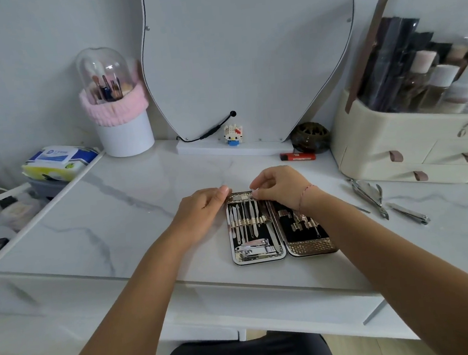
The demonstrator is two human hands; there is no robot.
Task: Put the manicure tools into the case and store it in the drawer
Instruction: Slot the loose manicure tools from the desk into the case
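Note:
An open manicure case [309,248] lies flat on the white marble table. Its left half holds several slim steel tools under elastic loops and two nail clippers [254,247] at the near end. My left hand [202,211] rests on the case's far left corner, fingers relaxed. My right hand [280,187] is over the far edge and pinches the top of a thin tool [252,194] at the left half. A cuticle nipper [368,195] and a nail clipper [410,213] lie loose on the table to the right.
A cream cosmetics organizer [411,144] with small drawers stands at the right. A red lighter [297,156], a dark round holder [310,136], a toy figure [233,135], a mirror [247,57], a brush cup [122,130] and wet wipes [59,161] line the back.

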